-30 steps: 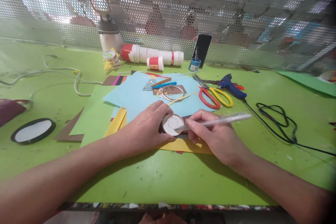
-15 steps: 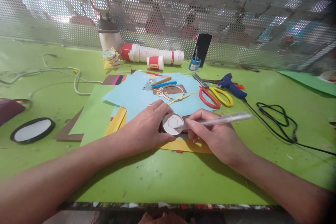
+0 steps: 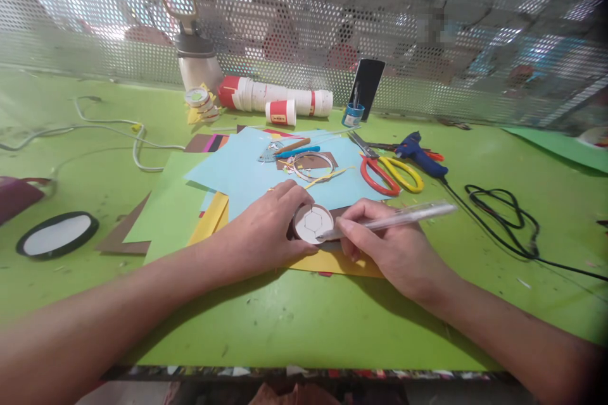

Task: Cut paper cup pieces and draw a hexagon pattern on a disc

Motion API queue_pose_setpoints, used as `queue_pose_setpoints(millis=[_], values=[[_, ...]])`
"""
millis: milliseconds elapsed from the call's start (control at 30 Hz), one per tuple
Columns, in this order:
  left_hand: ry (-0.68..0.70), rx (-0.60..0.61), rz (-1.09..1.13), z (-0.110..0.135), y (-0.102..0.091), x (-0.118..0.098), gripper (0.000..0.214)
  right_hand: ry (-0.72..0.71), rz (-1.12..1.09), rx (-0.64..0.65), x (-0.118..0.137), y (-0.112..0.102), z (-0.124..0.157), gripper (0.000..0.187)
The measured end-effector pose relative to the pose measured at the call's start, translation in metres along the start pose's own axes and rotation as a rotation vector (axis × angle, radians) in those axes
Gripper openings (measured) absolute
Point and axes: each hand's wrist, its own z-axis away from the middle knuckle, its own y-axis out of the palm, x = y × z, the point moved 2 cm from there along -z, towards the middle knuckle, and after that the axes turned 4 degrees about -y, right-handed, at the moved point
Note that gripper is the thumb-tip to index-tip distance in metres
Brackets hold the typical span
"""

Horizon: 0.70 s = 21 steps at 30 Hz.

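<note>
My left hand (image 3: pixel 273 218) grips a round white paper disc (image 3: pixel 308 223) with a raised brownish rim, like a cup's bottom, between thumb and fingers. A hexagon is drawn in dark lines on its face, with short lines running out from it towards the rim. In my right hand (image 3: pixel 380 237) is a clear-barrelled pen (image 3: pixel 403 214), its tip on the lower right part of the disc. Beneath the hands lie yellow paper (image 3: pixel 349 261) and light blue paper (image 3: pixel 251 171).
Scissors (image 3: pixel 387 174) and a blue glue gun (image 3: pixel 422 155) with a black cord lie to the right. Beyond the paper are a paper cup (image 3: pixel 281 112), a stack of cups (image 3: pixel 275 95), a spray bottle (image 3: pixel 197 57) and a phone (image 3: pixel 368 85). A black-rimmed oval (image 3: pixel 57 235) lies left.
The pen tip has slid slightly down towards the disc's rim, and a short line shows below the hexagon's lower corner. My left hand keeps its place.
</note>
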Motion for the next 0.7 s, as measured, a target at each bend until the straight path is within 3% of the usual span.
queue_pose_setpoints(millis=[700], values=[[0.02,0.01,-0.023,0.0001,-0.0005,-0.0009,0.029,0.002,0.02,-0.002,0.0011,0.0005,-0.0023,0.021]])
